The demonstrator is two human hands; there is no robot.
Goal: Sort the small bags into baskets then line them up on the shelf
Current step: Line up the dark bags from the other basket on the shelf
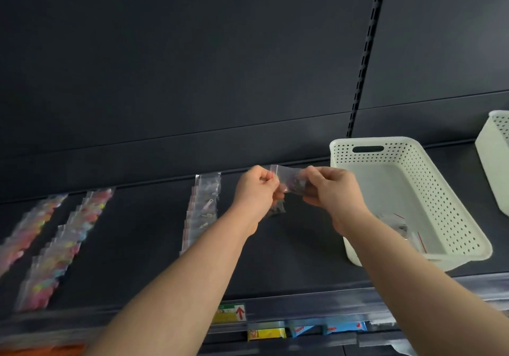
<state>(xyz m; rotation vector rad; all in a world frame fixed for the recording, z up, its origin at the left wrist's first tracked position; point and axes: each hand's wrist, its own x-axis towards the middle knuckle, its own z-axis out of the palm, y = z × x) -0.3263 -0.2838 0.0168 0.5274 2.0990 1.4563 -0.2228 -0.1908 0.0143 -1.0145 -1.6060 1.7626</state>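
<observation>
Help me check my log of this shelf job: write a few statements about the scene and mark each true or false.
1. The left hand and right hand both pinch one bag. True.
2. The basket beside the right hand is empty. False: a few bags lie in it.
3. Three rows of bags lie on the shelf left of the hands. True.
4. Only one basket is in view. False: a second basket shows at the right edge.
</observation>
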